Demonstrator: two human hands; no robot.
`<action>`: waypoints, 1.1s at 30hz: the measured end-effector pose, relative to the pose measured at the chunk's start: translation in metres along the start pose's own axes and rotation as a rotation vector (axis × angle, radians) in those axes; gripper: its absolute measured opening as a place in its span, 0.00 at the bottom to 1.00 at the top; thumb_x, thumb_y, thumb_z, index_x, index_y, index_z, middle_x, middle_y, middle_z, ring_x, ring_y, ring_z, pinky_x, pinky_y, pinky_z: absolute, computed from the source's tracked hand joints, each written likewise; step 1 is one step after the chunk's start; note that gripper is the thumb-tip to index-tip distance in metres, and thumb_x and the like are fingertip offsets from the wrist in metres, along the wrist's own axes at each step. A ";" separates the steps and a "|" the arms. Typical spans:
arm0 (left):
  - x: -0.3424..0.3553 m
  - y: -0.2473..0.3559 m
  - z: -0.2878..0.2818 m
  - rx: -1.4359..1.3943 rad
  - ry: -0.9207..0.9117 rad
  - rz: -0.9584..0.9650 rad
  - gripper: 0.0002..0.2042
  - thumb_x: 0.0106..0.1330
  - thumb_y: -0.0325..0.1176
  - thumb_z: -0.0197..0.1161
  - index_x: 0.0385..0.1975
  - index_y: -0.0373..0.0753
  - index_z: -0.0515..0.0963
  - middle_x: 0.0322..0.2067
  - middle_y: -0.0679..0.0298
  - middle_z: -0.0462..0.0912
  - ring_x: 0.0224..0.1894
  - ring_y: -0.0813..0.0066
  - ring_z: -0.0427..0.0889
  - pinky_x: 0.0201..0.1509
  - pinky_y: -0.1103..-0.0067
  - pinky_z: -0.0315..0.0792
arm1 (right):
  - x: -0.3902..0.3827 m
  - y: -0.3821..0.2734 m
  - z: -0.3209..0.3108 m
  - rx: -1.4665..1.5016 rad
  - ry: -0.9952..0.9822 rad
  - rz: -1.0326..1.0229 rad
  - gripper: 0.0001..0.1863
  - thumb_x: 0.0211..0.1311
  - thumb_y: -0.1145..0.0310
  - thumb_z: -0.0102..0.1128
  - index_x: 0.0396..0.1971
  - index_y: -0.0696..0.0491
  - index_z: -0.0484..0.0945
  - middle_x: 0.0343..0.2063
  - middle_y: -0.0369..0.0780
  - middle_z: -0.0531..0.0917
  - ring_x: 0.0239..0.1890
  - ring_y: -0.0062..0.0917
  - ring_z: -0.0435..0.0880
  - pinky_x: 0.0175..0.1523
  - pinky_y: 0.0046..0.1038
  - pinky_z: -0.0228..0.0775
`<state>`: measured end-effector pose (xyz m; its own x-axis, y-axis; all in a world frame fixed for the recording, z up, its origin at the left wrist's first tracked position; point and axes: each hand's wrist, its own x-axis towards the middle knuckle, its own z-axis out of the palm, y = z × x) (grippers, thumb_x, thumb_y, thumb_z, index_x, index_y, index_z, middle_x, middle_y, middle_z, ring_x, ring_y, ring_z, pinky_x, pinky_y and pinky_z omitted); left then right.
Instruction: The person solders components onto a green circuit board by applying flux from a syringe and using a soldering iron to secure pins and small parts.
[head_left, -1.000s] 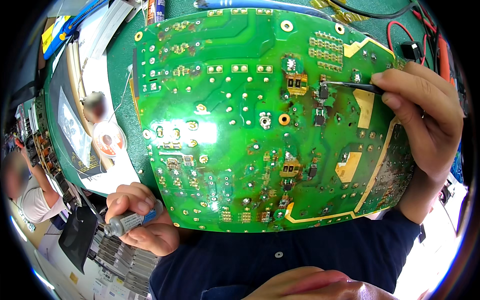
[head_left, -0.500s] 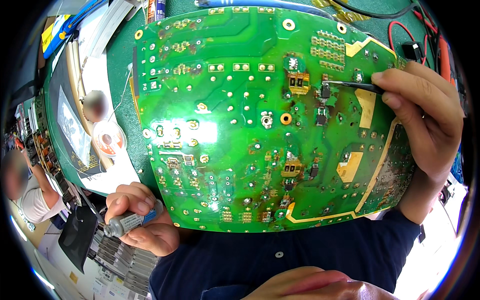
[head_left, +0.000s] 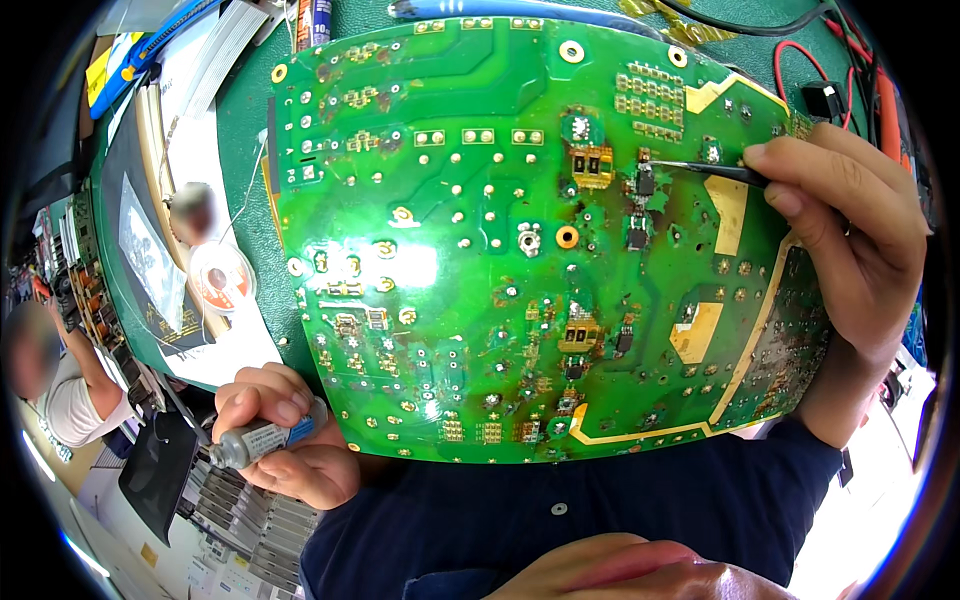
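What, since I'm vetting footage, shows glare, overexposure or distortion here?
Head view: white glare washes out part of the circuit board, left of centre; in the head view, the board's edges bow; blown-out white fills part of the head view's lower right.

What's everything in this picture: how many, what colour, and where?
circuit board: 1, green, centre
chips: several, black, board's right half
tweezers: 1, dark, over board's upper right
tube: 1, grey, lower left
spool: 1, whitish and orange, left
plastic bag: 1, clear, left
paper: at least one, white, left
cutter-like tool: 1, blue, top left
pen-like tool: 1, blue, beyond board's top edge
tape scraps: some, amber, top right
cable: at least one, black, top right
wire: at least one, red, top right
work surface: 1, green, behind board
co-worker: 1, white shirt, far left
own shirt: 1, dark blue, bottom
left grip: 1, bare hand, lower left, holding tube
right grip: 1, bare hand, right, holding tweezers
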<state>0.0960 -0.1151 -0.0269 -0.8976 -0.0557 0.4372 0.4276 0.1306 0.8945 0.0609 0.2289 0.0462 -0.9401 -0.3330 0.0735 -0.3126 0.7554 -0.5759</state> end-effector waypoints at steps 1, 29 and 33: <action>0.000 0.000 0.000 0.000 0.002 0.000 0.21 0.67 0.44 0.46 0.47 0.29 0.65 0.26 0.62 0.65 0.25 0.76 0.64 0.27 0.81 0.58 | 0.000 0.000 0.000 -0.001 -0.001 0.004 0.10 0.47 0.82 0.57 0.33 0.63 0.78 0.22 0.40 0.76 0.22 0.21 0.70 0.27 0.19 0.58; 0.000 -0.003 -0.003 -0.037 -0.008 0.022 0.21 0.66 0.43 0.47 0.46 0.28 0.65 0.26 0.62 0.65 0.25 0.77 0.64 0.26 0.82 0.58 | 0.001 -0.002 0.005 0.006 0.011 -0.008 0.10 0.47 0.83 0.57 0.33 0.63 0.78 0.22 0.40 0.76 0.22 0.21 0.70 0.27 0.19 0.58; 0.000 -0.004 -0.003 -0.031 -0.008 0.030 0.21 0.66 0.43 0.46 0.47 0.28 0.65 0.26 0.62 0.65 0.25 0.77 0.64 0.26 0.82 0.58 | 0.001 -0.003 0.005 0.037 0.014 0.018 0.10 0.47 0.83 0.57 0.33 0.63 0.78 0.22 0.41 0.76 0.23 0.21 0.70 0.28 0.19 0.58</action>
<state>0.0946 -0.1182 -0.0300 -0.8852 -0.0447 0.4631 0.4571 0.1014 0.8836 0.0620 0.2235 0.0436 -0.9473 -0.3115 0.0746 -0.2911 0.7397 -0.6067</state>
